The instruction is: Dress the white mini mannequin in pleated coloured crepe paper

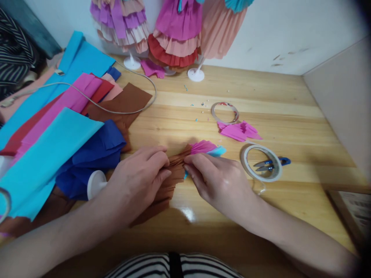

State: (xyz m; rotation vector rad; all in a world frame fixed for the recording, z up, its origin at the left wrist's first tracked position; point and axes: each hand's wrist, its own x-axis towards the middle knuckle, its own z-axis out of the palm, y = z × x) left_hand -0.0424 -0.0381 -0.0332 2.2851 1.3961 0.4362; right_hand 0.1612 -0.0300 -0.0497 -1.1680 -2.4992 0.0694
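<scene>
My left hand point(139, 177) and my right hand point(216, 179) meet at the middle of the wooden table point(261, 96). Both pinch a pleated piece of brown crepe paper point(169, 181) that lies flat between them. At its far end the brown piece joins a magenta ruffle point(203, 146) and a light blue ruffle point(218, 151). A white round stand point(96, 183) lies just left of my left wrist.
Sheets of blue, pink, red and brown paper point(58, 146) cover the left side, with a grey cable point(116, 110) over them. Two tape rolls point(262, 164) point(224, 112), small blue scissors point(272, 164) and pink scraps point(239, 131) lie right. Paper dresses on stands point(174, 38) line the wall.
</scene>
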